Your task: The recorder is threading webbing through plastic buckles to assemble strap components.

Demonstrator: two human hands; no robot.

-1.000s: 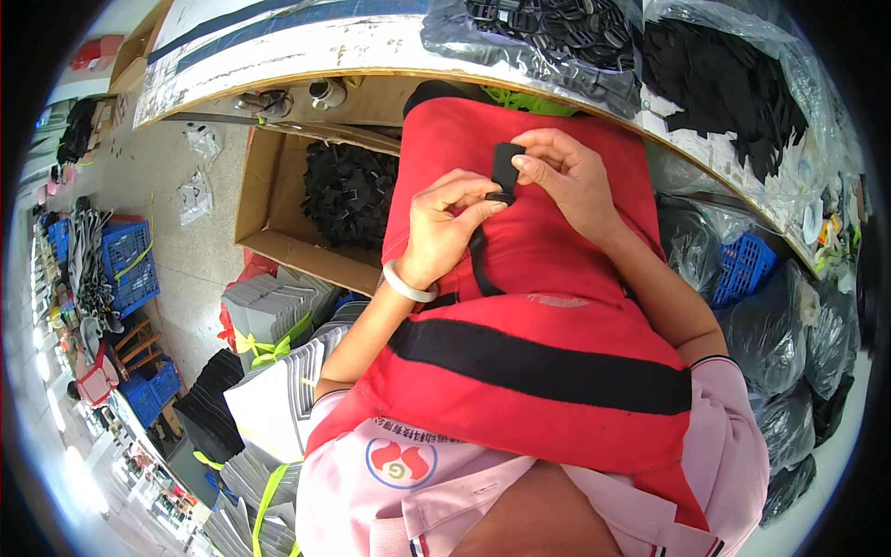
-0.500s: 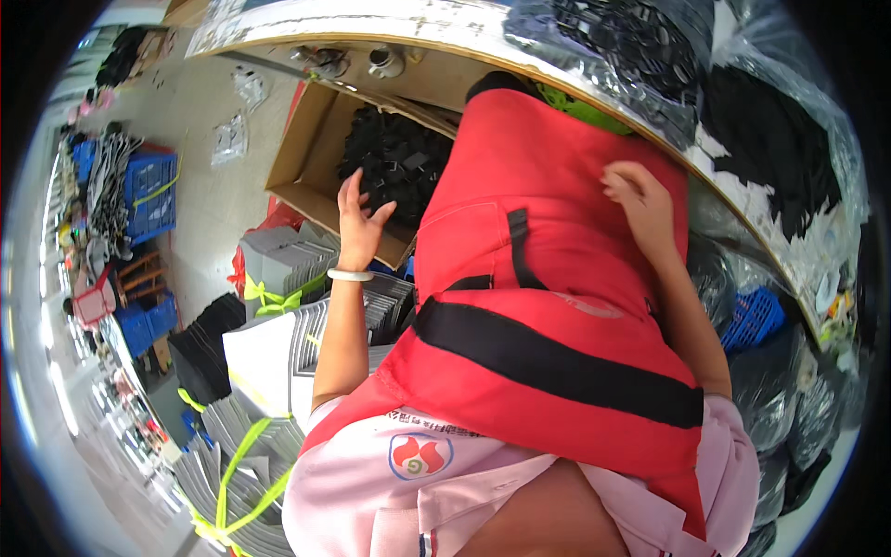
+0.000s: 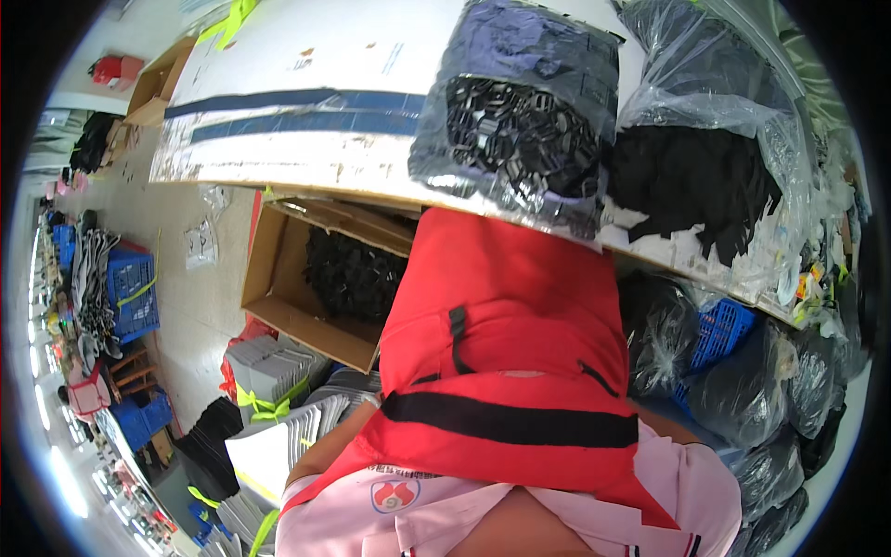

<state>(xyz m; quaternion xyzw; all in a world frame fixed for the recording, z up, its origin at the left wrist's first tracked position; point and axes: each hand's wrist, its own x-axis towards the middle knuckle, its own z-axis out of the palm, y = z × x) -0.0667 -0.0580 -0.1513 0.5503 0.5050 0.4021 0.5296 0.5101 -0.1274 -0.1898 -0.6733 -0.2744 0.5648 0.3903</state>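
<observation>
Neither of my hands shows. My left forearm (image 3: 325, 447) runs up beside the red apron (image 3: 506, 278), and the hand past it is hidden at the apron's edge. On the other side, only a bit of my right arm (image 3: 666, 424) is visible, its hand hidden behind the apron. Left of my lap stands an open cardboard box (image 3: 306, 330) with a heap of small black pieces (image 3: 357, 277) in it. On the white worktable (image 3: 269, 153) ahead lies an opened clear bag of black plastic buckles (image 3: 520, 139). Right of that, black fabric pieces (image 3: 696, 181) spill from another bag.
Stacks of grey sheets (image 3: 269, 371) tied with yellow-green strips stand at my left. Dark-filled plastic bags (image 3: 742, 390) and a blue basket (image 3: 724, 330) crowd my right, below the table. Farther left, a blue crate (image 3: 133, 292) rests on the floor.
Both hands, raised over the box and the apron before, have dropped back out of sight. The view has shifted so that more of the tabletop and its bags shows.
</observation>
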